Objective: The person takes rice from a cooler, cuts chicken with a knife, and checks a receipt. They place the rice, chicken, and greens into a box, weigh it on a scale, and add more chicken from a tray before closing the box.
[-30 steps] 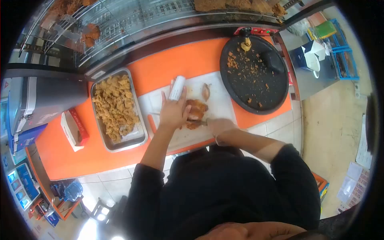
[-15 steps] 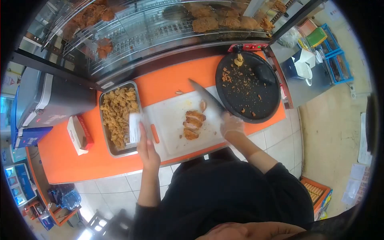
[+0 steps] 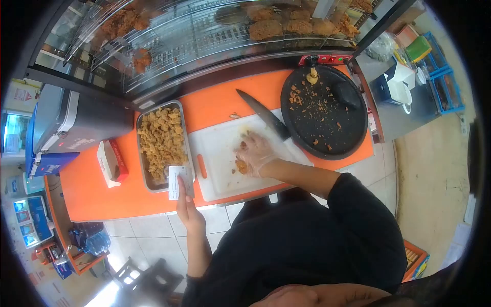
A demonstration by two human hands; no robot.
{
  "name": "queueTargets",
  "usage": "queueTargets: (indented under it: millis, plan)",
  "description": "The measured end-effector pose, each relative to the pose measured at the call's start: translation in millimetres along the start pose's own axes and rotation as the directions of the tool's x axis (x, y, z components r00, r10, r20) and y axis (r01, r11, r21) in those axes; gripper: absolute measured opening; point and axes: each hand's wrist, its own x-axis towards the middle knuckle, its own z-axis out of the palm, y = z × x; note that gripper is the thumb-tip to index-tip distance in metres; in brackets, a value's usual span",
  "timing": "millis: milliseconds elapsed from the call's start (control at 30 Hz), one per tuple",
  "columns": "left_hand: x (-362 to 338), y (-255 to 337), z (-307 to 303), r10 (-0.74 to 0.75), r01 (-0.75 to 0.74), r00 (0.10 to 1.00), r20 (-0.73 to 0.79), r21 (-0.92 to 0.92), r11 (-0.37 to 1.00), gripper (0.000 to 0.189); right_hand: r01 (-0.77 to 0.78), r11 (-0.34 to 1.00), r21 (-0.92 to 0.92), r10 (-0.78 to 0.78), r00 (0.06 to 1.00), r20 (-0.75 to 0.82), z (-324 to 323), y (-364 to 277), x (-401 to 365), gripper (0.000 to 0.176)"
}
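Observation:
My left hand (image 3: 191, 212) is closed on a small white printed packet (image 3: 177, 182), held over the lower right corner of a metal tray (image 3: 187, 134) of fried chicken bits (image 3: 162, 132). In a clear plastic glove, my right hand (image 3: 258, 153) curls over sliced fried chicken (image 3: 241, 166) on the white cutting board (image 3: 225, 188). Its fingers hide most of the slices. A large knife (image 3: 263, 113) lies across the board's far edge, its blade tip on the orange counter and its handle end beside the black round pan (image 3: 327, 120).
Crumbs and a dark lump lie in the black pan. A red-and-white carton (image 3: 112, 163) stands left of the metal tray, near a grey box (image 3: 97, 118). Behind the orange counter (image 3: 87, 202) rises a glass display case (image 3: 204, 43) with fried chicken on racks.
My right hand has moved left from the knife's handle end onto the sliced chicken. The knife now lies untouched. My left hand still holds the white packet, nearly in place.

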Motion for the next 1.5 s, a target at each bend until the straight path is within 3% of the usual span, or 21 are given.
queueTargets:
  millis: [100,200,267,367,400,433,533,600,700,733,767,800,833,867,933,967,1000,1033,1200,1333,1500]
  plan:
    - [-10,8,9,-0.083,0.083,0.996,0.021,-0.046,0.995,0.054,-0.153,0.984,0.095,0.164,0.979,-0.121,-28,-1,-8,0.073]
    - [-15,17,21,-0.114,0.115,0.993,0.041,-0.020,0.993,0.052,-0.080,0.993,0.087,0.078,0.997,0.026,4,1,8,0.059]
    - [-20,20,26,-0.120,0.120,0.993,0.020,-0.014,0.993,0.051,0.037,0.982,0.186,0.001,0.980,-0.197,48,4,26,0.041]
    - [-30,17,37,-0.181,0.181,0.983,0.009,-0.069,0.981,0.050,0.267,0.879,0.395,-0.262,0.963,-0.068,-14,17,-8,0.030]
    - [-35,24,42,-0.225,0.224,0.974,0.010,-0.113,0.968,0.050,0.385,0.695,0.608,-0.278,0.923,-0.267,55,28,21,0.027]
    - [-35,29,46,-0.147,0.148,0.989,0.020,-0.074,0.986,0.050,0.410,0.864,0.294,-0.258,0.859,-0.442,71,38,22,0.024]
    - [-47,54,62,-0.124,0.132,0.988,-0.088,0.093,0.987,0.048,0.326,0.876,0.356,-0.143,0.881,-0.452,-3,64,-43,0.020]
    - [-58,71,79,-0.091,0.118,0.986,-0.142,0.199,0.973,0.048,0.188,0.612,0.768,0.089,0.949,-0.303,-43,103,-88,0.021]
    - [-71,94,123,-0.080,0.130,0.983,-0.164,0.319,0.939,0.047,0.272,0.702,0.658,0.083,0.887,-0.455,-114,216,-194,0.027]
    - [-78,100,137,-0.083,0.127,0.987,-0.139,0.346,0.929,0.047,0.037,0.928,0.371,0.194,0.803,-0.564,-124,257,-229,0.027]
    - [-82,107,149,-0.093,0.124,0.990,-0.101,0.366,0.922,0.047,0.306,0.876,0.374,0.120,0.612,-0.782,-98,335,-238,0.026]
    - [-88,113,161,-0.104,0.119,0.993,-0.061,0.384,0.916,0.046,0.017,0.701,0.713,0.538,0.644,-0.544,-123,371,-275,0.027]
    - [-95,119,169,-0.111,0.107,0.994,-0.013,0.403,0.909,0.046,-0.265,0.643,0.719,0.752,0.398,-0.525,-142,398,-304,0.028]
    - [-100,123,176,-0.117,0.094,0.993,0.030,0.416,0.905,0.046,-0.229,0.546,0.806,0.838,0.140,-0.528,-119,460,-307,0.028]
    - [-112,131,186,-0.125,0.064,0.986,0.111,0.441,0.895,0.046,-0.387,0.289,0.876,0.954,0.047,-0.295,-103,556,-320,0.033]
    - [-118,134,186,-0.122,0.052,0.984,0.132,0.444,0.894,0.046,-0.678,0.322,0.660,0.889,-0.023,-0.457,-74,595,-314,0.038]
    - [-126,137,183,-0.121,0.045,0.983,0.139,0.454,0.890,0.046,-0.658,0.319,0.682,0.945,0.160,-0.287,-75,603,-316,0.049]
    - [-134,139,177,-0.119,0.048,0.985,0.123,0.467,0.883,0.045,-0.600,0.510,0.616,0.838,0.186,-0.513,-35,620,-313,0.060]
    - [-244,151,114,-0.103,0.272,0.956,-0.276,0.693,0.668,0.033,-0.297,0.808,0.510,0.576,0.584,-0.573,-29,571,-286,0.048]
    - [-371,190,63,-0.468,0.803,0.512,-0.721,0.206,0.560,0.035,-0.174,0.911,0.375,0.405,0.552,-0.728,-124,430,-269,0.042]
    - [-591,149,12,-0.319,0.826,0.218,-0.922,-0.001,0.564,0.034,0.210,0.927,0.311,0.078,0.702,-0.708,-97,200,-198,0.036]
